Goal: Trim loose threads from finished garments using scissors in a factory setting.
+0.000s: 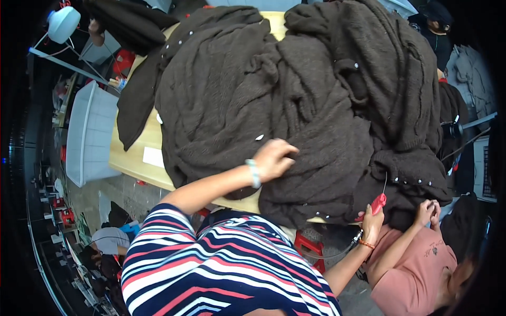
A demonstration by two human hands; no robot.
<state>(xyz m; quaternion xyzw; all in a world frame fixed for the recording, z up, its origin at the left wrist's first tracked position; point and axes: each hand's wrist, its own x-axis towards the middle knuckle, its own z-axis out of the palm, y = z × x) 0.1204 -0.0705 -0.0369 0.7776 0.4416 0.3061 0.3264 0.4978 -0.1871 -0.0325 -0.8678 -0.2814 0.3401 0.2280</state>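
Dark brown knitted garments (221,100) lie heaped across the light wooden table (134,158). Over the middle of the heap is my left hand (274,159), its slightly blurred fingers loosely bent and apart, with nothing visible in them. A small white tag (259,137) sits on the knit just beyond it. My right hand (372,221) is closed round a red air blow gun (378,203) at the near right edge. Its thin metal nozzle points away from me over the cloth, and a hose runs from below my hand.
Close on my right, a person in a pink shirt (416,268) has both hands together at the garments' edge. A white bin (89,134) stands left of the table, below a lamp-like white fixture (64,25). A red stool (310,250) is under the near edge.
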